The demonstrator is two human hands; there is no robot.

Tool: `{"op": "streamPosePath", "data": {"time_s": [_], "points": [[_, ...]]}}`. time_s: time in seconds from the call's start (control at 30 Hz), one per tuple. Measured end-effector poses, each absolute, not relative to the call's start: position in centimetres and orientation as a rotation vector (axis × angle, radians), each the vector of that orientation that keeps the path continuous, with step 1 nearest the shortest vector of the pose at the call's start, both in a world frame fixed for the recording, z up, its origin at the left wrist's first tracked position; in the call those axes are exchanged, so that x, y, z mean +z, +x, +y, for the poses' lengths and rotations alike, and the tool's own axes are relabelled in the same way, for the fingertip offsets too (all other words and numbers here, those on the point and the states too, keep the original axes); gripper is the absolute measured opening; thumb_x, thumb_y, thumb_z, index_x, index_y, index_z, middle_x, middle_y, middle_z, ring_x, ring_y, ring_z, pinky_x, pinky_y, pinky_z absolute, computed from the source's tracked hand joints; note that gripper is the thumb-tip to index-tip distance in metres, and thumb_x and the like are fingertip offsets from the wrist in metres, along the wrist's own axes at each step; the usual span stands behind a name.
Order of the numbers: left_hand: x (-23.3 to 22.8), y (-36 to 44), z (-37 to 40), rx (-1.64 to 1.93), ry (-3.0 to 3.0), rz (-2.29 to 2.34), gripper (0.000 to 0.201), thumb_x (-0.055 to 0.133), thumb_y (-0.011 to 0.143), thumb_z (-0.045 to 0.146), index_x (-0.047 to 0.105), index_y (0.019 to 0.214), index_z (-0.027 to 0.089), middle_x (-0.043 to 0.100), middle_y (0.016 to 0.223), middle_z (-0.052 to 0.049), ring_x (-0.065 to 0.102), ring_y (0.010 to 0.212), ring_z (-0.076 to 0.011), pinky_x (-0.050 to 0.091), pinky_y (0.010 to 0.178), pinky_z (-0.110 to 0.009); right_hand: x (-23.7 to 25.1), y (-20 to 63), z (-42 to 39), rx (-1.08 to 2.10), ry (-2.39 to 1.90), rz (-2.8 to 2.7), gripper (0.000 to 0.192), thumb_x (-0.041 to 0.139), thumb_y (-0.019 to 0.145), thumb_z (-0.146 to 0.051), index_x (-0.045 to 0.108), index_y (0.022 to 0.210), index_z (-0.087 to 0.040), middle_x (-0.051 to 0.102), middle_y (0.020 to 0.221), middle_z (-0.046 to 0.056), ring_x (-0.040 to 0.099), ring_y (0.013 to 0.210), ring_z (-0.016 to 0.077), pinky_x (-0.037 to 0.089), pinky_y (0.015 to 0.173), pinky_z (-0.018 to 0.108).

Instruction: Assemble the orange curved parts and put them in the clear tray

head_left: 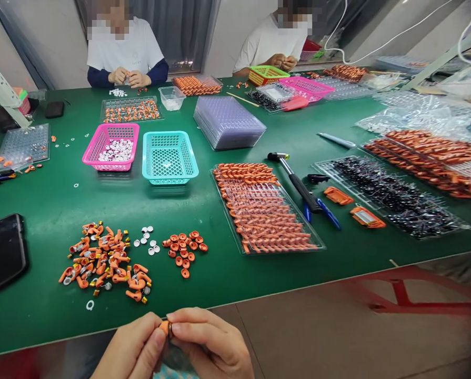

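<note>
Below the bench's (235, 273) near edge, left hand (134, 350) and right hand (211, 345) together pinch one small orange part (164, 328).

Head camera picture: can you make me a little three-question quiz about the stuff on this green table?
1. True or false: both hands pinch one small orange part below the table's near edge.
2. Which basket holds white discs? A) the pink basket B) the teal basket
3. Fill in: the loose orange caps lie just to the ___ of the clear tray of orange parts.

Key: 1 true; 2 A; 3 left
</note>
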State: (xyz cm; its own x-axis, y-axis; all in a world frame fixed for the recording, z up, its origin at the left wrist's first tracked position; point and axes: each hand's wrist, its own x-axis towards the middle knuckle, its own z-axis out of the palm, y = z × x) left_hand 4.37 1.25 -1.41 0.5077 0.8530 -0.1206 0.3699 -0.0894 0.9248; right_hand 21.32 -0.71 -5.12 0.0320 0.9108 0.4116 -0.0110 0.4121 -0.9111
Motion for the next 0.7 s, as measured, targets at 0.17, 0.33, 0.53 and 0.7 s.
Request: {"op": "streamPosePath", "data": {"time_s": [0.17,0.33,0.53,0.7], "points": [[-1.68,4.24,1.36,0.614,1.939,1.023,0.031,0.038,0.101,0.029,0.047,0.072,0.022,0.052,0.061,0.004,0.049,0.051,-0.0097,0.039,0.048,-0.016,-5.12,21.36,-0.75,0.906,-0.900,-1.336,0.039,0.070,0.082,-0.004,0.074,0.108,-0.032,0.077,0.096,0.005,0.075,0.080,0.0184,0.062,0.072,0.025],[-1.11,4.22,1.70,0.637,2.170,1.014,0.026,0.039,0.100,0.023,0.046,0.075,0.022,0.055,0.061,0.005,0.053,0.049,-0.0091,0.040,0.049,-0.015,-5.26,21.16,-0.78,1.073,-0.917,-1.193,0.026,0.072,0.082,-0.010,0.076,0.098,-0.031,0.078,0.091,0.004,0.074,0.080,0.0183,0.061,0.073,0.026],[-1.21,4.12,1.60,0.595,2.203,1.005,0.025,0.040,0.099,0.021,0.045,0.074,0.022,0.055,0.061,0.005,0.053,0.050,-0.0097,0.040,0.050,-0.017,-5.34,21.08,-0.61,1.125,-0.901,-1.141,0.026,0.073,0.082,-0.009,0.076,0.097,-0.030,0.078,0.091,0.003,0.073,0.082,0.0171,0.060,0.075,0.024],[-1.69,3.88,1.42,0.570,2.025,1.005,0.030,0.037,0.102,0.027,0.044,0.073,0.022,0.052,0.062,0.005,0.048,0.051,-0.0095,0.037,0.048,-0.017,-5.11,21.12,-0.67,1.081,-0.896,-1.201,0.032,0.071,0.080,-0.003,0.076,0.098,-0.030,0.078,0.092,0.003,0.074,0.082,0.0164,0.060,0.075,0.023]]}}
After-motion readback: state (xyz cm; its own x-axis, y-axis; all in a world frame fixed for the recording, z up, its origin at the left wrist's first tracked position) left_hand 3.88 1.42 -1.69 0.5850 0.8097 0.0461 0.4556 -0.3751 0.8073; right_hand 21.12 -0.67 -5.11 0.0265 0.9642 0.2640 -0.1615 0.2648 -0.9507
